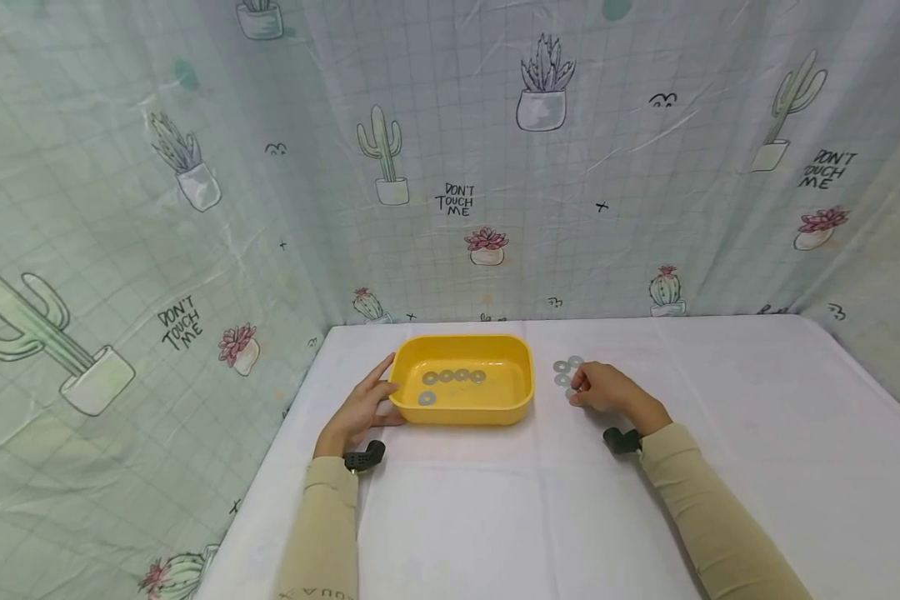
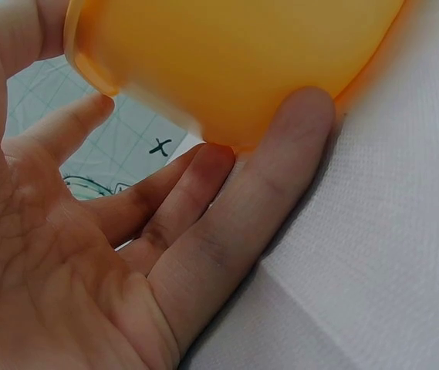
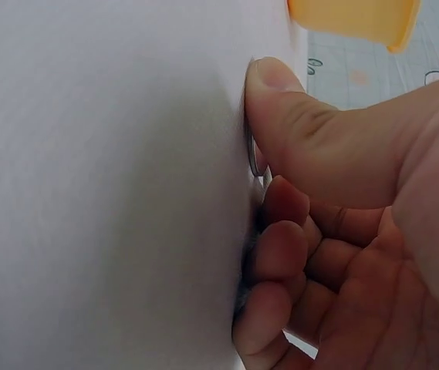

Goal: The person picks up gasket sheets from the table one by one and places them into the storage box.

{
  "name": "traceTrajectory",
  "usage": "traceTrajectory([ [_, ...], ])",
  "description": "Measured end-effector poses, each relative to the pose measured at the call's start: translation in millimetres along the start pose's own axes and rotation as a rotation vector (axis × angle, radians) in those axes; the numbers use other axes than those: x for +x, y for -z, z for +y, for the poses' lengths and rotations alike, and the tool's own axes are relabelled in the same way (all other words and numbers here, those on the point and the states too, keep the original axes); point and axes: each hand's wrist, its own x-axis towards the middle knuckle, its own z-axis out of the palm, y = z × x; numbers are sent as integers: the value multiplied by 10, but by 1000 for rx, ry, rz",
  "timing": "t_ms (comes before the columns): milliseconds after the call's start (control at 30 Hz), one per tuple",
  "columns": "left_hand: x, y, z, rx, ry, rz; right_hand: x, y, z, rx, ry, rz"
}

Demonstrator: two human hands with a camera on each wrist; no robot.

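Our left hand [image 1: 360,406] lies flat, fingers straight against the yellow tray [image 1: 461,412], steadying it on the white table [image 1: 720,400]. Our right hand [image 1: 607,389] pinches a washer [image 3: 251,150] off the cloth beside the tray; best to tip its edge up first. Count: five washers in the tray [image 1: 453,377], three loose washers [image 1: 567,367] showing, others possibly under the hand.

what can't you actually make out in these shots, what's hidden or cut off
- Head view: the washers beside the right hand are partly hidden by its fingers, so their count is unclear.
- Right wrist view: the thumb covers most of a washer; only its edge shows.
- Left wrist view: the yellow tray is blurred and cut off by the top edge; its contents are hidden.
- Left hand: head view hides its fingertips behind the tray.
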Motion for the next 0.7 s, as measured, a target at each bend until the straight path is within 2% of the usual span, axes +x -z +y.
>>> traceTrajectory([
  [200, -19, -1, -13, 10, -8, -8, -41, 3, -51, -29, -15, -22],
  [467, -3, 1, 18, 23, -14, -8, -67, 41, -110, -93, 27, -29],
  [700, -12, 0, 12, 18, -9, -13, -54, 30, -102, -106, 45, -35],
])
